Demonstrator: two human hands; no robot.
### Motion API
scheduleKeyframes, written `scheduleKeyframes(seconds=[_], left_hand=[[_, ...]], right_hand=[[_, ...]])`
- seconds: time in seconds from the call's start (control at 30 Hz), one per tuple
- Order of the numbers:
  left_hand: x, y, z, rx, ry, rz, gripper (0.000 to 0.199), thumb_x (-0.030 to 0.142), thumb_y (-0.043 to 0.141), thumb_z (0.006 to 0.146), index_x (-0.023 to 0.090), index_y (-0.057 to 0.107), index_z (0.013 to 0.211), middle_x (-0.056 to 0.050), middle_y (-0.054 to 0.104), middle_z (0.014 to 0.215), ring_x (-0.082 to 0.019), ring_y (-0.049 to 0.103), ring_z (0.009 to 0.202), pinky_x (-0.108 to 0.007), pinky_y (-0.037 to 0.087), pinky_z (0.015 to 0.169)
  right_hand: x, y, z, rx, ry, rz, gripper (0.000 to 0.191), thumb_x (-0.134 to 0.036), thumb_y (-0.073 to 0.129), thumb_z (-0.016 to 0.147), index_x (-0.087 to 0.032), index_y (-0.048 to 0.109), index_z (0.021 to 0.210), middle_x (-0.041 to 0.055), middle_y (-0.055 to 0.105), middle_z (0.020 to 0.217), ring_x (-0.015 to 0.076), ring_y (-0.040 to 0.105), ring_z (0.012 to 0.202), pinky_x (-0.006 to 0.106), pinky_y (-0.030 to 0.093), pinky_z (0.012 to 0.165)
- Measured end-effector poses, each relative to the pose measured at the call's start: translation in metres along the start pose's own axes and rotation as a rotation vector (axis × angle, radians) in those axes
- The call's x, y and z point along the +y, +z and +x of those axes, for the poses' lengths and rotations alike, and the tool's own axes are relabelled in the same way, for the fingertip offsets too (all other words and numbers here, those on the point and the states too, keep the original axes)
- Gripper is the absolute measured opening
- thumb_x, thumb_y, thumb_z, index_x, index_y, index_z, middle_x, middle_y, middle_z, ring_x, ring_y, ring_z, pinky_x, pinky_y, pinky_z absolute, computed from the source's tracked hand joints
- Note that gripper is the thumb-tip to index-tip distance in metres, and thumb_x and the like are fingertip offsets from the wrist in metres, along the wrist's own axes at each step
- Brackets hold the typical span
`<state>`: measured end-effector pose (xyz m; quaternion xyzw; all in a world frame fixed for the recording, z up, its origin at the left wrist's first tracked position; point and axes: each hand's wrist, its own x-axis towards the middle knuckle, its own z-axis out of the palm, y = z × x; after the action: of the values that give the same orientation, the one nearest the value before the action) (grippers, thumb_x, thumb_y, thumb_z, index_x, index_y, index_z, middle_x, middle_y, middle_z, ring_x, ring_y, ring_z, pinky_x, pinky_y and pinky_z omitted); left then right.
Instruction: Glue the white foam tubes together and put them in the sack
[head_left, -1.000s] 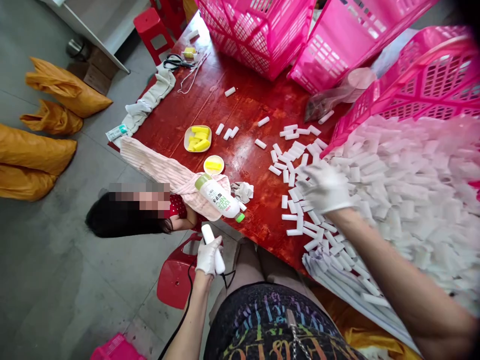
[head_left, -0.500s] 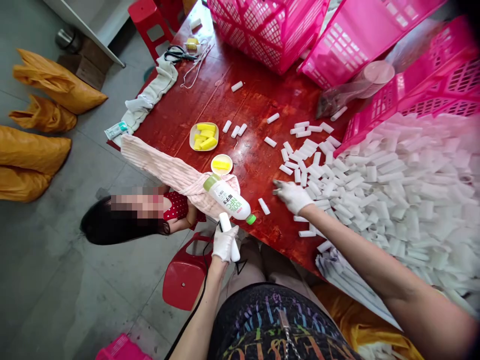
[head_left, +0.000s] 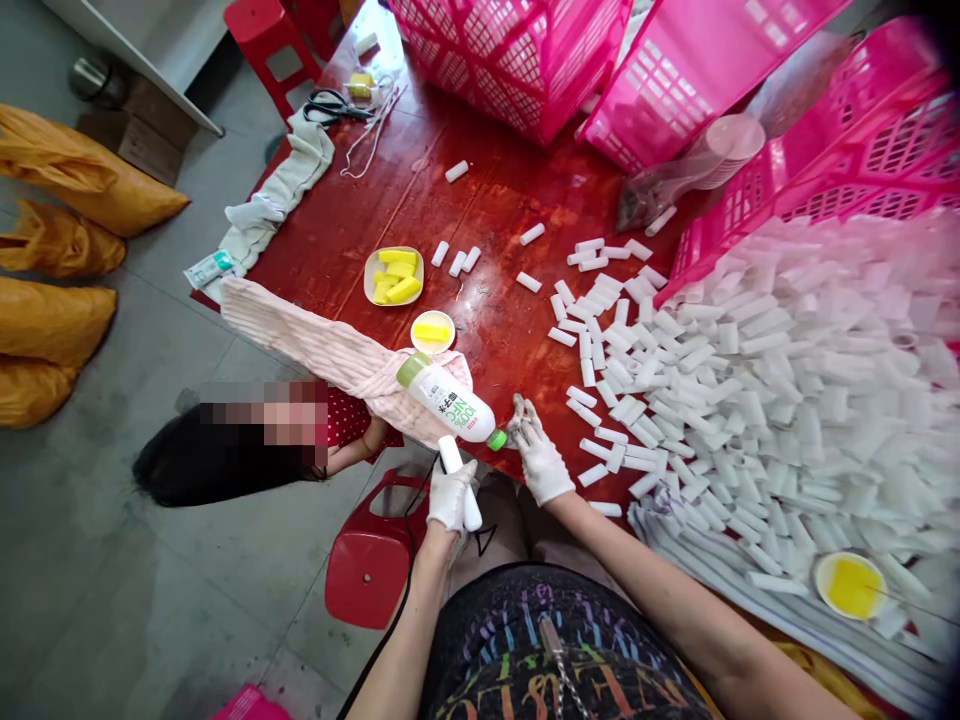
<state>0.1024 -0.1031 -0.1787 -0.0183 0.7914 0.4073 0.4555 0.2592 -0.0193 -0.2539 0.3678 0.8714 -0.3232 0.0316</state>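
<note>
the right hand (head_left: 538, 455) extends forward, fingers (head_left: 530, 420) just beside the bottle (head_left: 453, 402).

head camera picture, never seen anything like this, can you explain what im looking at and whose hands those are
There is no machine here: a person is working with their own two gloved hands. The camera sits on their head and looks forward and down, so you see roughly what they see.

The left hand grips a white handheld device. The right hand is beside the green cap of a bottle; whether it holds anything is hard to tell.

On the red table lie many short white tubes, a pink cloth and a dish of yellow pieces.
</note>
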Motion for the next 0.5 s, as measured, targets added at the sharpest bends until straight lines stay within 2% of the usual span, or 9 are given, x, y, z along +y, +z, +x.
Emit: scheduleKeyframes(seconds=[0.07,0.13,0.23,0.3,0.37,0.43,0.5], left_hand=[[0.0,0.002,-0.004,0.001,0.007,0.036,0.063,0.04,0.078,0.063,0.013,0.055,0.115,-0.004,0.063,0.085,-0.014,0.059,0.066,-0.028,0.047,0.064],[-0.001,0.004,-0.011,0.018,0.026,0.108,0.067,0.037,0.079,0.063,0.013,0.053,0.12,-0.008,0.065,0.099,-0.018,0.062,0.081,-0.028,0.048,0.074],[-0.003,0.01,-0.023,-0.04,0.06,0.346,0.074,0.039,0.078,0.066,0.015,0.049,0.129,-0.013,0.065,0.113,-0.023,0.063,0.096,-0.031,0.047,0.085],[-0.004,0.02,-0.029,-0.132,0.073,0.524,0.077,0.042,0.075,0.068,0.014,0.046,0.134,-0.016,0.064,0.116,-0.026,0.064,0.1,-0.034,0.046,0.088],[-0.004,0.036,-0.032,-0.212,0.076,0.648,0.08,0.044,0.074,0.069,0.013,0.044,0.136,-0.019,0.064,0.118,-0.029,0.064,0.103,-0.036,0.046,0.09],[-0.004,0.055,-0.033,-0.264,0.08,0.749,0.082,0.044,0.073,0.069,0.01,0.042,0.137,-0.023,0.062,0.121,-0.033,0.063,0.106,-0.038,0.045,0.092],[-0.003,0.077,-0.033,-0.291,0.073,0.823,0.088,0.045,0.073,0.069,0.007,0.037,0.14,-0.027,0.059,0.125,-0.036,0.061,0.111,-0.04,0.044,0.095]], right_hand=[[0.016,0.019,-0.03,0.046,0.081,-0.032,0.086,-0.003,0.031,0.085,-0.033,-0.006,0.156,0.0104,0.022,0.159,0.0281,0.02,0.147,0.055,0.039,0.111],[0.036,0.029,-0.06,0.058,0.073,-0.054,0.092,-0.002,0.035,0.081,-0.037,-0.007,0.155,0.0081,0.031,0.155,0.029,0.027,0.144,0.055,0.041,0.109],[0.071,0.025,-0.084,0.036,0.014,-0.099,0.08,-0.007,0.035,0.086,-0.039,0.013,0.155,0.0071,0.042,0.149,0.0278,0.036,0.141,0.052,0.04,0.111],[0.097,0.01,-0.083,0.063,-0.007,-0.131,0.066,-0.012,0.032,0.09,-0.037,0.031,0.151,0.0065,0.044,0.148,0.0256,0.035,0.141,0.05,0.038,0.113],[0.122,-0.01,-0.072,0.112,-0.015,-0.158,0.055,-0.014,0.028,0.094,-0.029,0.045,0.144,0.0073,0.044,0.148,0.0242,0.032,0.143,0.05,0.035,0.114],[0.143,-0.031,-0.056,0.141,-0.011,-0.171,0.048,-0.015,0.026,0.096,-0.02,0.055,0.135,0.0099,0.046,0.146,0.0241,0.03,0.143,0.048,0.033,0.115],[0.155,-0.05,-0.044,0.16,0.017,-0.179,0.043,-0.017,0.029,0.097,-0.017,0.062,0.125,0.0109,0.053,0.138,0.024,0.037,0.136,0.045,0.032,0.115]])
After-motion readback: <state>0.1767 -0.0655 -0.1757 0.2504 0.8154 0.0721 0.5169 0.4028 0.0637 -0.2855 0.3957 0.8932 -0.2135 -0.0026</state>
